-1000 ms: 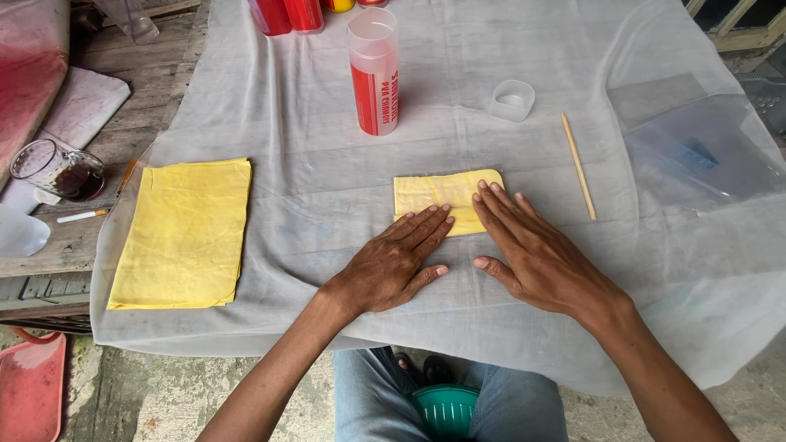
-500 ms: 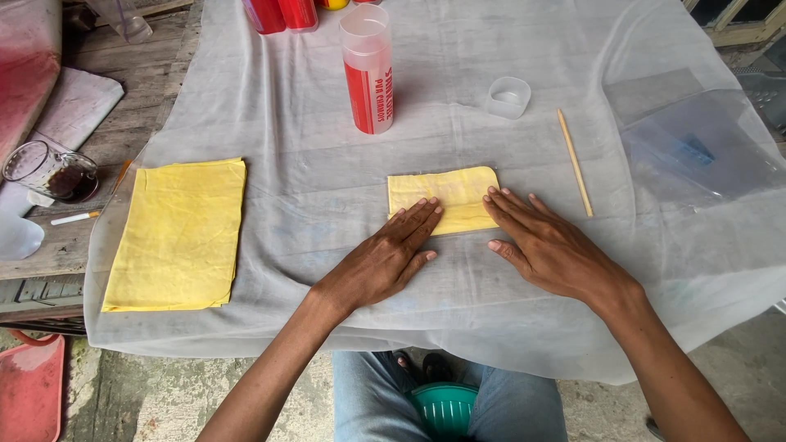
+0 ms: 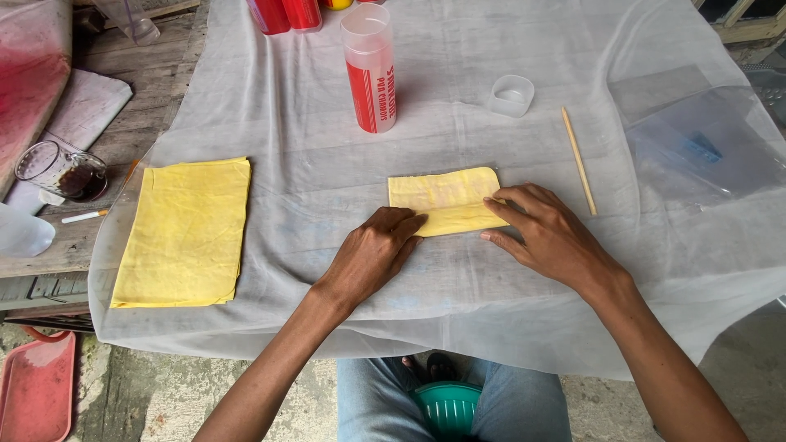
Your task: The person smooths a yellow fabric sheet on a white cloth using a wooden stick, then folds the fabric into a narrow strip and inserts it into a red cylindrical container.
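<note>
Both hands flat, fingers open, nothing gripped: left hand (image 3: 372,254) pins the near edge of the folded yellow cloth (image 3: 442,199) at table centre, right hand (image 3: 550,233) presses its right end, apparently to flatten the fold.

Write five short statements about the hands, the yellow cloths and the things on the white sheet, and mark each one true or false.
1. Both hands rest on the small folded yellow cloth. True: the left hand touches its near edge, the right hand its right end.
2. The larger yellow cloth lies to the right of the hands. False: it lies to their left, untouched.
3. The red and clear tube stands upright beyond the small cloth. True.
4. The right hand holds the thin wooden stick. False: the stick lies apart on the white sheet.
5. The small clear cup sits on the larger cloth. False: it sits on the sheet, beside the tube.
</note>
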